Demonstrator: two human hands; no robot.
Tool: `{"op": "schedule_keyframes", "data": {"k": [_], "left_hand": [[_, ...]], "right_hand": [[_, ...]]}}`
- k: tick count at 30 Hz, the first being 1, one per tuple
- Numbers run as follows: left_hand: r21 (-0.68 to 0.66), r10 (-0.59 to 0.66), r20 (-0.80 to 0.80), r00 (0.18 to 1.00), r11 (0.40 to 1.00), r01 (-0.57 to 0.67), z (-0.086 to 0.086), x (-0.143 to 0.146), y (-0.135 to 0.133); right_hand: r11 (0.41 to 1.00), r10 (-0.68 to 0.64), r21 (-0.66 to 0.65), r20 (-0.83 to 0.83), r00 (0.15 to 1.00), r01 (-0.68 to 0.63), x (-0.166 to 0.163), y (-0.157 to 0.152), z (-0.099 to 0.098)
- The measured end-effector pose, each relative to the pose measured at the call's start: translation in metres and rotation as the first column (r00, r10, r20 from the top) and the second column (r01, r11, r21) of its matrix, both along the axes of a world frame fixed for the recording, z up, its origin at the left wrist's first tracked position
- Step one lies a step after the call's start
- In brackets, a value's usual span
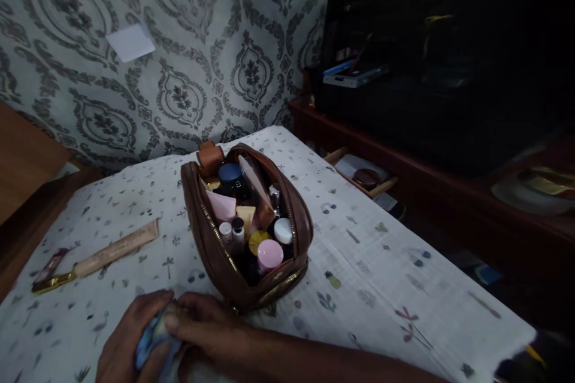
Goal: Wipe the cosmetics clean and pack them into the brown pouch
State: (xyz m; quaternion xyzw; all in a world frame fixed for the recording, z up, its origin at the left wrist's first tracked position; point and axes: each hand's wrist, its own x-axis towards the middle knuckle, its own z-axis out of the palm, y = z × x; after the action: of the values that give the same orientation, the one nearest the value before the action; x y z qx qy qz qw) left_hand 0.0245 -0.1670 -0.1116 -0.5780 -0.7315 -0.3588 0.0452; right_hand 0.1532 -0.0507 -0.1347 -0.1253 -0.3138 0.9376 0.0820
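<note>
An open brown leather pouch (211,245) stands on the printed white cloth (377,275), packed with several small bottles, jars and tubes, among them a pink-capped jar (269,253) and a dark blue-lidded jar (230,172). Both my hands meet just in front of the pouch at the bottom edge. My left hand (128,341) and my right hand (209,326) are closed together on a small bluish object (150,335), mostly hidden by the fingers. My right forearm runs off to the lower right.
A long beige tube (117,249) with a gold cap lies on the cloth to the left, a small pink item (51,264) beside it. Behind is patterned wallpaper. A dark wooden cabinet (404,155) with an open drawer stands to the right.
</note>
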Motion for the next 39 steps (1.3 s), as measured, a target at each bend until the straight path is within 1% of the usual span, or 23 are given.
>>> {"op": "schedule_keyframes", "data": {"k": [4,6,11,13,15,18,21,24,27,30,33,36,39], "left_hand": [[0.035,-0.086,-0.129,0.988,0.995,0.091,0.006,-0.005,0.001],[0.048,-0.098,-0.13,0.987,0.993,0.105,0.011,-0.005,0.003],[0.051,0.012,0.02,1.0,0.999,-0.013,0.025,0.01,0.012],[0.049,0.015,0.022,1.0,0.999,-0.016,0.029,0.013,0.013],[0.035,0.031,-0.012,0.999,0.999,-0.03,0.031,0.012,0.011],[0.044,0.126,-0.037,0.991,0.991,-0.124,0.032,0.008,0.01],[0.07,0.177,0.076,0.981,0.981,-0.182,0.034,0.007,0.012],[0.085,0.217,0.259,0.941,0.966,-0.246,0.04,0.008,0.019],[0.104,0.214,0.444,0.87,0.952,-0.287,0.045,0.008,0.026],[0.149,0.152,0.606,0.781,0.943,-0.299,0.046,0.004,0.028],[0.16,0.094,0.696,0.712,0.946,-0.281,0.046,0.002,0.024],[0.138,0.103,0.682,0.724,0.954,-0.266,0.045,0.004,0.018],[0.101,0.101,0.648,0.755,0.971,-0.217,0.044,0.007,0.013]], "right_hand": [[0.999,0.011,0.031,-0.031,0.999,-0.01,0.003,-0.001,0.001],[0.999,0.014,0.037,-0.046,0.999,-0.012,0.002,-0.001,0.0],[0.999,0.034,0.034,-0.042,0.999,-0.033,0.003,0.002,0.002],[0.998,0.058,0.022,-0.039,0.998,-0.057,0.004,0.003,0.004],[0.997,0.073,0.008,-0.032,0.997,-0.073,0.006,0.004,0.007],[0.995,0.097,-0.012,-0.026,0.995,-0.098,0.008,0.006,0.012],[0.993,0.119,-0.024,-0.011,0.993,-0.119,0.008,0.007,0.014],[0.995,0.104,-0.003,0.005,0.995,-0.104,0.008,0.006,0.015],[0.996,0.046,0.083,-0.015,0.999,-0.045,0.01,0.005,0.019],[0.984,-0.013,0.175,-0.037,0.999,0.02,0.011,0.006,0.024],[0.956,-0.062,0.284,-0.074,0.995,0.08,0.013,0.005,0.028],[0.885,-0.084,0.447,-0.114,0.99,0.126,0.016,0.004,0.031],[0.769,-0.126,0.617,-0.113,0.986,0.169,0.023,0.005,0.037]]}}
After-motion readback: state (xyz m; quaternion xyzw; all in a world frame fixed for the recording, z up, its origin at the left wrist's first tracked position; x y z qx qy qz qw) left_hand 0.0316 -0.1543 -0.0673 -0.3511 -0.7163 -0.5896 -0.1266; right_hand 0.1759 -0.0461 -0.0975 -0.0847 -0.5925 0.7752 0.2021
